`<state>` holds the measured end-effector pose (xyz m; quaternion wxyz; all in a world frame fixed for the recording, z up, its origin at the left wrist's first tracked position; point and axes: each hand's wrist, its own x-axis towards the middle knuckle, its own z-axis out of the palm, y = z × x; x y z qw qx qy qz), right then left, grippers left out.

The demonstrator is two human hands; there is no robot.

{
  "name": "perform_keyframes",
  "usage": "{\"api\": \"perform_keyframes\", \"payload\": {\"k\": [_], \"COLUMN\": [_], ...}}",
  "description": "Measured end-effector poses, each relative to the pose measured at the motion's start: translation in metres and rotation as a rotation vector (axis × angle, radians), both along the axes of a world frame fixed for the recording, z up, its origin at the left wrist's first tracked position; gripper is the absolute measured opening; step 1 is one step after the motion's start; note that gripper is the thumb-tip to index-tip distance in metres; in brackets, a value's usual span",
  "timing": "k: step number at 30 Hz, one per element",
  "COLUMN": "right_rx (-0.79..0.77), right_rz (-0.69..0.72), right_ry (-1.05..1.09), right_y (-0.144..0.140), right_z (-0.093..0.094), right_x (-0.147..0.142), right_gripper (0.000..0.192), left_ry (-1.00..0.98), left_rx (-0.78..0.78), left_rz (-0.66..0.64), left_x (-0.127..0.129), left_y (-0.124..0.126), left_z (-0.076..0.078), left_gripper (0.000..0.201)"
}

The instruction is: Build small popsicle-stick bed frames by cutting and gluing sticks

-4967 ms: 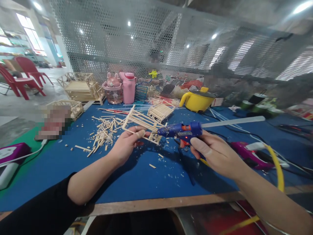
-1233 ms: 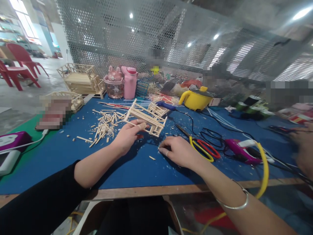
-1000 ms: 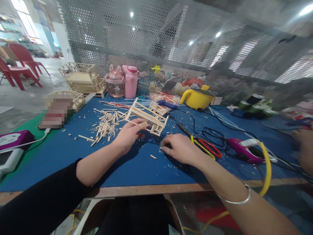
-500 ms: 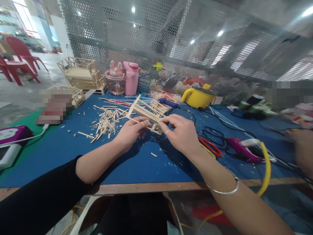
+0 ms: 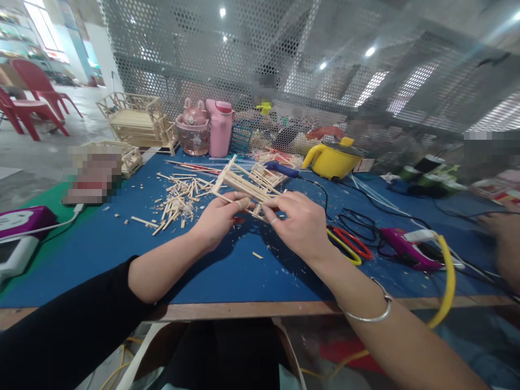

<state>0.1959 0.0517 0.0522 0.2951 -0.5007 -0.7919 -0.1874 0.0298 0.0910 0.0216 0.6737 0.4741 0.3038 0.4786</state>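
Observation:
A small frame built of thin wooden sticks (image 5: 244,185) is held tilted above the blue table mat. My left hand (image 5: 217,221) grips its near left side, thumb on top and fingers partly hidden beneath. At its right end, my right hand (image 5: 298,221) pinches the sticks between thumb and fingers; whether a loose stick is also in that pinch I cannot tell. A pile of short cut sticks (image 5: 179,203) lies to the left of the frame. Behind it is a blue-handled tool (image 5: 283,169) with a dark cord, near another stick piece.
Larger stick models (image 5: 136,122) stand at the back left. A pink bottle (image 5: 220,127), a pink-rimmed cup (image 5: 194,132) and a yellow pot (image 5: 333,158) line the back. Scissors with red and yellow handles (image 5: 353,244) and cords lie right. Another person's hand (image 5: 504,233) is at the far right.
My right hand has shifted slightly left and down along the stick frame's right end. My left hand keeps its hold. The whole view has moved a little.

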Motion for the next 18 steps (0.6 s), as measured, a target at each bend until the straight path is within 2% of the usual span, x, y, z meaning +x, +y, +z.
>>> {"api": "perform_keyframes", "payload": {"k": [8,18], "right_rx": [0.000,0.098], "right_rz": [0.042,0.148], "right_ry": [-0.022,0.028], "right_y": [-0.0009,0.0010], "right_z": [-0.0008,-0.0038], "right_x": [0.0037,0.0068], "right_gripper": [0.022,0.012], "left_ry": [0.005,0.009], "left_rx": [0.008,0.000], "left_rz": [0.003,-0.005], "left_x": [0.0001,-0.0002], "left_y": [-0.0005,0.0006], "left_z": [0.0005,0.0009], "left_gripper": [0.017,0.013]}}
